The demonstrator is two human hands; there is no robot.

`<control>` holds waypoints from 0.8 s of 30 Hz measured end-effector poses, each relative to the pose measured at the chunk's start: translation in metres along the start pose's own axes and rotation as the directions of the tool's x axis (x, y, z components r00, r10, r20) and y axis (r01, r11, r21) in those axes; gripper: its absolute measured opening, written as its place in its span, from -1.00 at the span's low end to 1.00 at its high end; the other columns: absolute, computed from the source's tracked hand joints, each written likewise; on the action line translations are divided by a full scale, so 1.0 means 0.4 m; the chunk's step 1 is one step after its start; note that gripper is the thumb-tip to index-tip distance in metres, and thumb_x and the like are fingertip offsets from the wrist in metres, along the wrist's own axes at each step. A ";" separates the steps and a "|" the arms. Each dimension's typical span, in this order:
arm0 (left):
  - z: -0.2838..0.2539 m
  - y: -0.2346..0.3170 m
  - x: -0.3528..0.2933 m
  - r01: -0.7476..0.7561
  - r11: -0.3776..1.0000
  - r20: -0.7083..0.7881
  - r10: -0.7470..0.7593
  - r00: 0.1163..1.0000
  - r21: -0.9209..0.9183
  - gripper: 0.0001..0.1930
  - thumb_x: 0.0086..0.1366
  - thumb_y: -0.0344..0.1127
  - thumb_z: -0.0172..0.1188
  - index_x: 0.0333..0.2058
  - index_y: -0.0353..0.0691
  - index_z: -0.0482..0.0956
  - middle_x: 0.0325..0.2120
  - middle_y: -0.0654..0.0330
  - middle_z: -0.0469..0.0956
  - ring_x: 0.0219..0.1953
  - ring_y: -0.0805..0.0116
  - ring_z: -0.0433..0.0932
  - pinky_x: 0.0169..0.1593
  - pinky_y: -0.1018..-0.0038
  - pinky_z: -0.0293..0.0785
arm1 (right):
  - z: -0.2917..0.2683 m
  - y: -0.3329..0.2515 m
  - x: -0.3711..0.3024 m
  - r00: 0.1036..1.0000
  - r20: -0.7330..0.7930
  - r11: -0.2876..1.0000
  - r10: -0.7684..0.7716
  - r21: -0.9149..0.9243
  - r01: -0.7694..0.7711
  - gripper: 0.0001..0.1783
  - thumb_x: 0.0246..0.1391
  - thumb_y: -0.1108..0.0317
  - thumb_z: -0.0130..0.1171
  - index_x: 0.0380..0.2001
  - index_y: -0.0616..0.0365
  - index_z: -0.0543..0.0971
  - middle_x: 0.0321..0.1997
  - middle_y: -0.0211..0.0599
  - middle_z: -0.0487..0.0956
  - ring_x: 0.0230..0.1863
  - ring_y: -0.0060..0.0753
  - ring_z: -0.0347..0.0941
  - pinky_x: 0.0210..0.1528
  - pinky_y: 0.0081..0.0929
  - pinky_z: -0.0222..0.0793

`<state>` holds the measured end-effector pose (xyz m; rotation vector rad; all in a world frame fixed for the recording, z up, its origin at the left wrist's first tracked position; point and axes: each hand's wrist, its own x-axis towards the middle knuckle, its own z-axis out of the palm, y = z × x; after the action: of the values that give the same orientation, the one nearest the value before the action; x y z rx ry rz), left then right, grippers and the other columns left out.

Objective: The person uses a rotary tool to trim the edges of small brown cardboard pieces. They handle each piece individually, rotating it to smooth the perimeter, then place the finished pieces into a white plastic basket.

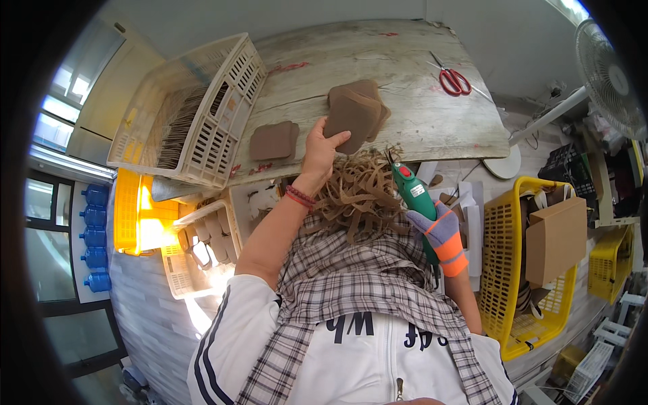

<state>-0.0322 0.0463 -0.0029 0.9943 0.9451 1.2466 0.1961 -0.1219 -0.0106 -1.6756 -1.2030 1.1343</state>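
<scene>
My bare left hand (318, 154) pinches a thin brown piece with rounded corners (352, 123), thumb on top, against a loose pile of similar brown pieces (364, 92). A second, smaller stack of brown pieces (273, 140) lies to its left on the table. My right hand (442, 233), in a grey and orange glove, is closed round the body of green electric scissors (413, 190). Their dark tip points up and away, beside a heap of curled brown strips (358, 196) on my lap. The strips lie over a plaid apron (351, 283).
The worn table (418, 50) holds red-handled scissors (455, 82) at far right and a cream crate (226, 128) of upright brown pieces at left. Below stands another crate (233, 229). A yellow basket (496, 290) with a cardboard box (555, 241) stands right, near a fan (603, 67).
</scene>
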 end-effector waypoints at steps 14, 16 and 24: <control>0.144 -0.040 -0.052 0.079 0.580 -0.034 -0.181 0.983 -0.810 -0.61 0.21 -0.61 0.09 0.02 -0.29 0.30 -0.01 0.12 0.41 0.07 0.20 0.38 0.21 0.25 0.31 | 0.003 -0.066 0.011 0.997 0.031 0.968 0.073 0.237 -0.078 -0.58 -0.10 0.24 0.39 -0.26 0.28 0.48 -0.54 -0.38 0.56 -0.61 -0.68 0.44 -0.58 -0.70 0.32; 0.152 -0.038 -0.063 0.090 0.604 -0.044 -0.203 0.978 -0.792 -0.61 0.21 -0.62 0.08 0.02 -0.28 0.30 -0.02 0.12 0.42 0.06 0.20 0.39 0.20 0.26 0.32 | 0.002 -0.076 0.009 0.995 0.046 0.949 0.085 0.300 -0.095 -0.58 -0.09 0.27 0.38 -0.23 0.29 0.47 -0.53 -0.37 0.56 -0.61 -0.67 0.44 -0.60 -0.70 0.31; 0.153 -0.070 -0.115 0.186 0.735 0.076 -0.181 0.981 -0.652 -0.63 0.20 -0.61 0.07 0.00 -0.25 0.33 -0.07 0.14 0.47 -0.03 0.26 0.47 0.08 0.34 0.42 | -0.008 -0.109 0.006 0.997 0.000 0.940 0.074 0.333 -0.070 -0.57 -0.08 0.31 0.36 -0.18 0.31 0.47 -0.51 -0.39 0.56 -0.62 -0.68 0.43 -0.61 -0.73 0.30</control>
<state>0.0304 -0.0055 -0.0101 0.3283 0.5022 1.2674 0.1872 -0.1086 0.0302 -1.4733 -0.8884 1.2902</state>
